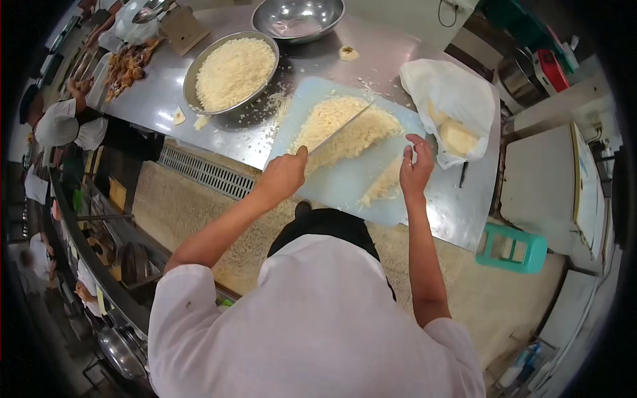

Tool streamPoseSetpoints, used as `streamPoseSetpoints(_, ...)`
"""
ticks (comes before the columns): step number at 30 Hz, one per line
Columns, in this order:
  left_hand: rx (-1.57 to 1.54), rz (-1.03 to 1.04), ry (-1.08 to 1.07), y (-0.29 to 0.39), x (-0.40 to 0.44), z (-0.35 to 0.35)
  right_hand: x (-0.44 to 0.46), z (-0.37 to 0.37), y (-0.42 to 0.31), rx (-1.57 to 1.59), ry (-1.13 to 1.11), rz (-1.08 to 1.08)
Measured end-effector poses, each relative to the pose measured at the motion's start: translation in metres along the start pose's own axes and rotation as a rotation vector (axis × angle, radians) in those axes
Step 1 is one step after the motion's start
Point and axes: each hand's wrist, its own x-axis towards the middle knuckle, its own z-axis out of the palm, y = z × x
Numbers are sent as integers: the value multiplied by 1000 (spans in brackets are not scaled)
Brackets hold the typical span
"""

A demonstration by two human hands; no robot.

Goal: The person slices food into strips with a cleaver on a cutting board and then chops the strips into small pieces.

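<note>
My left hand (285,176) is closed around the handle of a knife (343,126). Its long blade lies slantwise across a heap of finely chopped pale yellow food (355,140) on a light blue cutting board (335,189). I cannot tell what the food is. My right hand (416,164) is held over the board's right side with fingers apart, holding nothing. Just left of that hand is a smaller pile of chopped food (385,182). Beyond it, a white plastic bag (448,79) lies open with pale yellow chunks (458,138) inside.
A metal bowl heaped with chopped food (237,73) stands left of the board, near another metal bowl (298,18). Scraps dot the steel table (378,60). A green stool (511,249) is at the right. Other people, one in a white cap (56,123), are at the left.
</note>
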Motion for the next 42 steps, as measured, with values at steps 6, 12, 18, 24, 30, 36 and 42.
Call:
streamPoseSetpoints(6, -53, -52, 0, -13, 11, -6, 20, 26, -3, 28, -112, 97)
streamPoseSetpoints(12, -69, -65, -17, -33, 11, -6, 34, 71, 39, -121, -283, 352)
streamPoseSetpoints(18, -47, -97, -8, -51, 11, 0, 58, 109, 21, -289, -360, 751)
streamPoseSetpoints(24, -77, -152, 33, -67, 17, 1, 55, 165, 56, -343, -170, 461)
streamPoseSetpoints(30, 16, -97, 164, -89, 63, -15, 63, 160, 15, 228, -449, 169)
streamPoseSetpoints(36, 102, 165, 142, -71, 89, 19, 67, 114, -15, 442, -646, -216)
streamPoseSetpoints(42, -153, 159, 169, -71, 33, -16, 41, 21, 18, 347, -629, 21)
